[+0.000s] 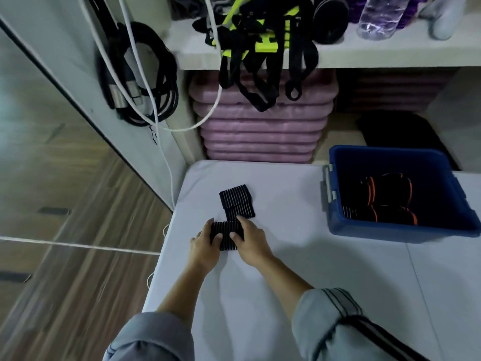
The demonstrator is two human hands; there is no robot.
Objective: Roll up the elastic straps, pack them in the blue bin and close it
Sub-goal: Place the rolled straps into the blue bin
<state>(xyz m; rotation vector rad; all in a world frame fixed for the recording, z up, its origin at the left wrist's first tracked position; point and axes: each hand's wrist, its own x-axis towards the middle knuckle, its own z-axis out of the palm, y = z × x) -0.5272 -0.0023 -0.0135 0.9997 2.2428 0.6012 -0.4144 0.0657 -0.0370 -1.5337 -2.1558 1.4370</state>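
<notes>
A black elastic strap with thin white stripes [236,201] lies on the white table [286,256], bent in an L. Its near end forms a partly rolled bundle [227,234] between both hands. My left hand [203,246] grips the bundle's left side, thumb on top. My right hand [251,242] grips its right side, fingers over the far edge. The open blue bin [390,231] stands to the right and holds several rolled black straps with orange edges [387,196]. No lid is visible.
A shelf [338,54] behind the table carries black and neon-yellow straps [255,43] hanging over its edge and a plastic bottle [377,16]. Pink stacked mats [263,126] sit beneath. Coiled black cables [140,82] hang at left. Wooden floor [65,230] lies left of the table.
</notes>
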